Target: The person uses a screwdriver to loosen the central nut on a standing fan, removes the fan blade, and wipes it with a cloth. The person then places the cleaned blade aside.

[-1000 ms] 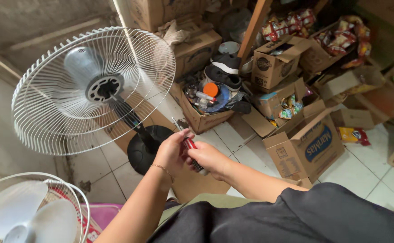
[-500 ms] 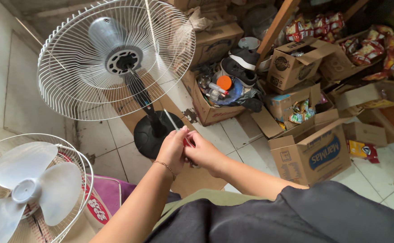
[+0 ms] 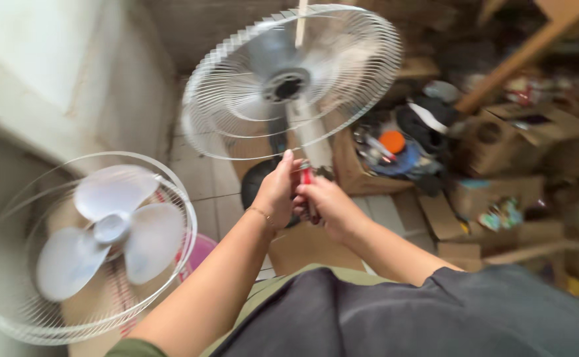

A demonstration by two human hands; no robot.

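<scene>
The whole view is blurred, the red tool is mostly hidden between the left hand and right hand, and the cardboard boxes to their right are unclear.

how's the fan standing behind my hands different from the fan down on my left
The standing fan is upright on a dark pole, farther off, behind the hands; the left fan sits low and close. The left fan's three pale blades show plainly through its cage; the standing fan's blades are blurred behind a dark hub. The left fan's stand is hidden; the standing fan's round base shows. Both have round white wire cages.
</scene>
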